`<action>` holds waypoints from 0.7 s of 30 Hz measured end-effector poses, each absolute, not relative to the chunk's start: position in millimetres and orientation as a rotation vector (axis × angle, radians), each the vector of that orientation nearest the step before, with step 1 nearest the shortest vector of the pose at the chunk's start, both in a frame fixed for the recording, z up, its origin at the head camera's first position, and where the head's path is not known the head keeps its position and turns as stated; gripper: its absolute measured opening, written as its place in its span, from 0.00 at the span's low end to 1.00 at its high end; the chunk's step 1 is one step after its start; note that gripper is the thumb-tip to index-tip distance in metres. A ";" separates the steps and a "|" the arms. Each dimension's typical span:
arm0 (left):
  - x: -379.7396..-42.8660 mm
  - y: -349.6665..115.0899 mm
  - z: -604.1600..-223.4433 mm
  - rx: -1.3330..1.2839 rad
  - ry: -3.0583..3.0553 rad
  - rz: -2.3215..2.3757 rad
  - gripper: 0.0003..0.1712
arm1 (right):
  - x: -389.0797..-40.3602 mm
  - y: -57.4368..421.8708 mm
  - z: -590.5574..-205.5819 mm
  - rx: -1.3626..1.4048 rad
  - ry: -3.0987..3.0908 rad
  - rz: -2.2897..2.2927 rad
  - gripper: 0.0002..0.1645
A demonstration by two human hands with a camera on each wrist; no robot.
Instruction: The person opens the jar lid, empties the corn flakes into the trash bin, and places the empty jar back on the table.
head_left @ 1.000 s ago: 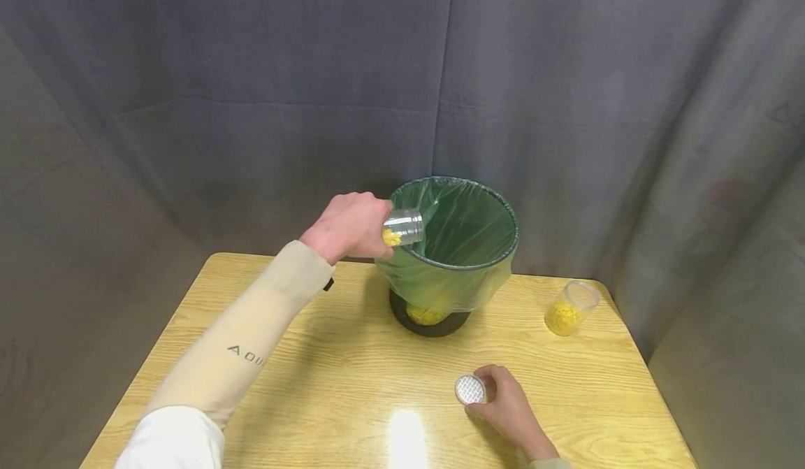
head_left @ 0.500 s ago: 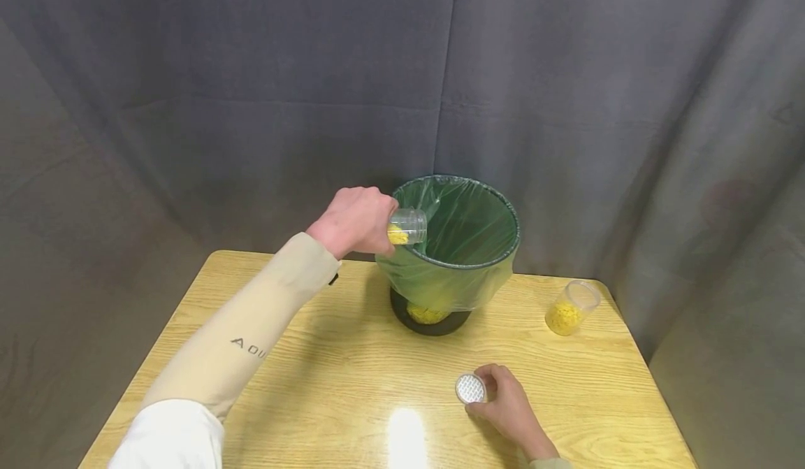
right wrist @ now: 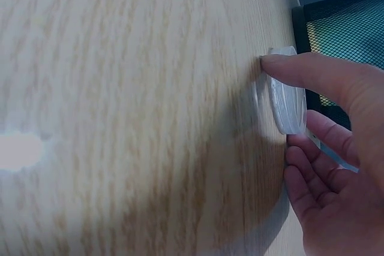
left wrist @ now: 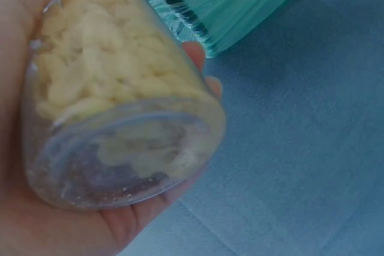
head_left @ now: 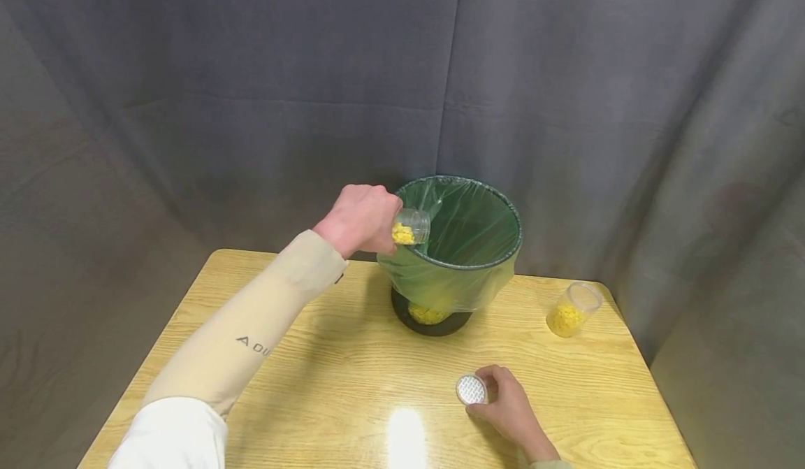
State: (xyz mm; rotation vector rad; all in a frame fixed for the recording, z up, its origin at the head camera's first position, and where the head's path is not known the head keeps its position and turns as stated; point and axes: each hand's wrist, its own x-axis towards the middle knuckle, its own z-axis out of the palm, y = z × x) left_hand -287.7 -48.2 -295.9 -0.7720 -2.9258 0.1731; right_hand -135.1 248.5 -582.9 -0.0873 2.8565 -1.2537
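My left hand (head_left: 363, 217) grips a clear jar (head_left: 419, 226), tipped nearly on its side with its mouth over the left rim of a bin (head_left: 484, 266). Small yellow pieces (left wrist: 102, 52) lie inside that jar, seen closely in the left wrist view, where its base faces the camera. A green translucent bag (head_left: 449, 284) lines the bin and folds over its rim. Low on the table, my right hand (head_left: 511, 409) holds a round lid (head_left: 470, 389) between thumb and fingers. The right wrist view shows the lid's clear ridged side (right wrist: 288, 97).
A second clear jar (head_left: 581, 298), uncapped and partly filled with yellow pieces, stands near the table's right back corner. Yellow shows through the mesh low in the bin (head_left: 428, 314). Grey curtains (head_left: 314, 105) hang behind and beside the wooden table (head_left: 352, 371).
My left hand has shifted slightly right with the jar, its mouth coming a little farther over the bin. The right hand and lid stay in place.
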 end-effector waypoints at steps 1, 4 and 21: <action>-287.5 -47.6 -295.7 -0.772 -2.918 0.188 0.16 | -135.1 248.6 -582.9 -0.087 2.853 -1.253 0.35; -287.2 -45.9 -294.9 -0.773 -2.892 0.214 0.16 | -135.0 248.5 -582.1 -0.064 2.828 -1.254 0.34; -286.0 -45.9 -293.6 -0.786 -2.871 0.221 0.14 | -133.9 248.6 -580.8 -0.042 2.784 -1.270 0.34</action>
